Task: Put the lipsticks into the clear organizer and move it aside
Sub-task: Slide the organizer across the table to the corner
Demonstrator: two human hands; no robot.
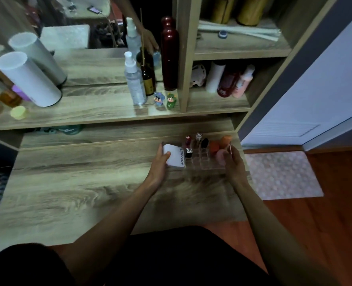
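The clear organizer (pixel 200 162) sits on the wooden desk (pixel 88 182) at its right side, near the back. Several lipsticks stand upright in its slots: a red one (pixel 188 140), a clear-capped one (pixel 198 137), a black one (pixel 204 143) and a dark one with a silver top (pixel 189 152). Orange and pink makeup sponges (pixel 222 144) fill its right part. A white compact case (pixel 174 155) rests at its left end. My left hand (pixel 159 165) grips the organizer's left end at the case. The organizer's right end is held by my right hand (pixel 232 162).
A raised shelf (pixel 109 112) behind the desk holds a spray bottle (pixel 135 83), a dark red bottle (pixel 169 54), two small figurines (pixel 165 99) and white cylinders (pixel 26 79). A mirror stands behind. The desk's right edge drops to a floor with a pink mat (pixel 282 174).
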